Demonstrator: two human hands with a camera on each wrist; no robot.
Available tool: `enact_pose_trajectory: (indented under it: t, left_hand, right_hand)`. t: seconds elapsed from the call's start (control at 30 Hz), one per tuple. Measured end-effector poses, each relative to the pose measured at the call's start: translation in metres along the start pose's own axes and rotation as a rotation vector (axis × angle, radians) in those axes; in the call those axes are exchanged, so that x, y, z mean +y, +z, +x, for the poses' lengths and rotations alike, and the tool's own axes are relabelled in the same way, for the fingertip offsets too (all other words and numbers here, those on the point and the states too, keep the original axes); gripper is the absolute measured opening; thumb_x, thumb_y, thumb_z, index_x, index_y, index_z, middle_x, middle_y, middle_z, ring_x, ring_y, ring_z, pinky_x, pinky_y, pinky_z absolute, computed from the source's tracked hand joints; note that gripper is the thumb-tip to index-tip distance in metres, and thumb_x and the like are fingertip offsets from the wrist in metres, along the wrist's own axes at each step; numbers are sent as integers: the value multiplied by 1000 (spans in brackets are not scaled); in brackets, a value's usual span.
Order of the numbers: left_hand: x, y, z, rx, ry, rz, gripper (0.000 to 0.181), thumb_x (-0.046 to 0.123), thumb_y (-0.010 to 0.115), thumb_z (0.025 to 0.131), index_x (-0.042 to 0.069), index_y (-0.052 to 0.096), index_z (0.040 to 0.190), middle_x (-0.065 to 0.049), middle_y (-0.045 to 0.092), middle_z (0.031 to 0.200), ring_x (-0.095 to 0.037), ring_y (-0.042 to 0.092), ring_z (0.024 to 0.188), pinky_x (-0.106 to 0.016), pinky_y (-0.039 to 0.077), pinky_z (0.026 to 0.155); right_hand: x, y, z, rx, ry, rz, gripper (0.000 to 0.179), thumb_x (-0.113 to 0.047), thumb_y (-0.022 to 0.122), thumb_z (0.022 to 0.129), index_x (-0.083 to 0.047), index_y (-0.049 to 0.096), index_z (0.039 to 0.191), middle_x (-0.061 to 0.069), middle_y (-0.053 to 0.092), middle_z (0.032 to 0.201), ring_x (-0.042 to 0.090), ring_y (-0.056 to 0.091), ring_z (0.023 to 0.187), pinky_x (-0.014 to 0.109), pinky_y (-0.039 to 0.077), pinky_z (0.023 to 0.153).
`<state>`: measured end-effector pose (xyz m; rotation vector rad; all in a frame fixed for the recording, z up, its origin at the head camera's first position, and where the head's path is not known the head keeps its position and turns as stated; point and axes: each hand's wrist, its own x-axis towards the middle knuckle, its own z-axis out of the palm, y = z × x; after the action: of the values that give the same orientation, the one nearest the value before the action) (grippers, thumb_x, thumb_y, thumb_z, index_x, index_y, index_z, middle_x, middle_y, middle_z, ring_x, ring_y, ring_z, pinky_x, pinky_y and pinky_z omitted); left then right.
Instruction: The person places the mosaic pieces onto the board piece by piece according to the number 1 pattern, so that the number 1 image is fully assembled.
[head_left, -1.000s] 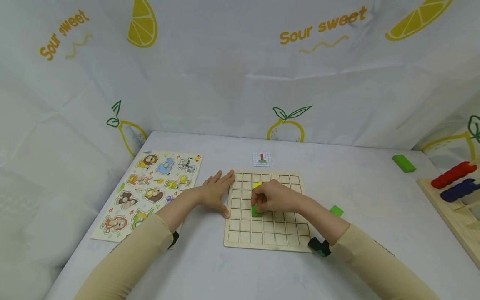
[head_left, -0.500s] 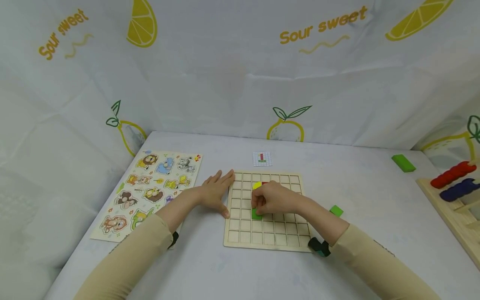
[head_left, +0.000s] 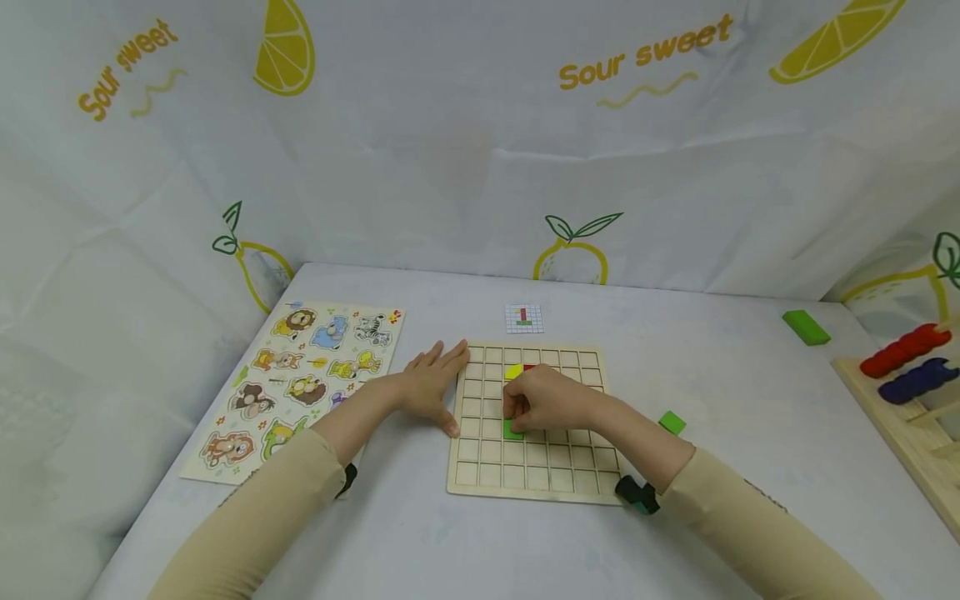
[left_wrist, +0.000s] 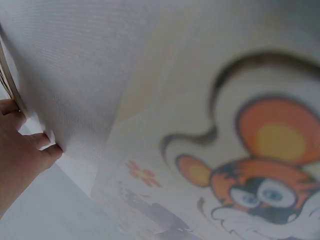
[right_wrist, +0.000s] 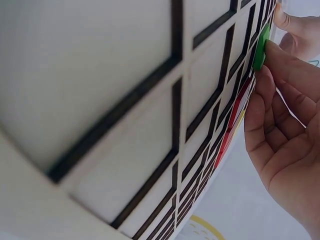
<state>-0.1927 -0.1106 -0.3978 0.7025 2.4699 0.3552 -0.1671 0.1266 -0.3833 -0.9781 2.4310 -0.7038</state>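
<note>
My right hand (head_left: 551,400) pinches a green block (head_left: 513,430) between thumb and fingers over the wooden grid board (head_left: 536,481). In the right wrist view the green block (right_wrist: 261,47) stands against the board's surface; whether it sits in a cell I cannot tell. Just beyond the hand, a yellow piece (head_left: 513,371) and a red piece (head_left: 529,367) lie in the grid, partly hidden by the fingers. My left hand (head_left: 431,385) lies with spread fingers at the board's left edge, thumb and a fingertip touching it.
A small pattern card (head_left: 523,318) lies behind the board. An animal puzzle board (head_left: 300,367) is at the left, partly under the left forearm. Loose green blocks (head_left: 672,422) (head_left: 806,327) and a wooden bead frame (head_left: 900,417) are on the right.
My right hand has shifted slightly toward me with the green block, showing more of the red piece behind it. The left hand has stayed in place.
</note>
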Motion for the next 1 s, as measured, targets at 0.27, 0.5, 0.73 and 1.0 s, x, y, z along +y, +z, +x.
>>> enact_pose_trajectory:
  t: [0.27,0.5,0.73,1.0]
  left_hand:
    - [1,-1,-1,-1,0,-6,125,48,83,72,12,4,160,-1,-9,169,-37,-11,156,-57,3,127]
    - [0,-1,-1,-5,3,-11,124,47,83,72,12,4,160,-1,-9,169,-37,-11,156,-57,2,127]
    - [-1,0,1,-6,0,-4,124,47,83,72,13,4,161,0,-9,169,-37,-11,156,-57,3,127]
    - [0,1,1,5,0,10,125,48,84,71,12,5,160,-1,-8,169,-37,-10,156,-57,4,127]
  right_hand:
    - [1,1,2,-1,-9,-8,8,-10,77,82,-14,72,79,-7,67,73,1,56,66,17,50,65]
    - [1,1,2,0,-14,-25,9,-11,77,83,-15,71,79,-8,67,73,2,56,67,17,50,65]
    - [0,-7,1,18,-12,-55,6,-17,74,87,-18,72,82,-11,68,75,1,57,67,18,50,66]
    - [8,-26,-8,92,27,-36,4,-16,70,91,-13,74,90,-7,72,83,2,61,73,20,52,70]
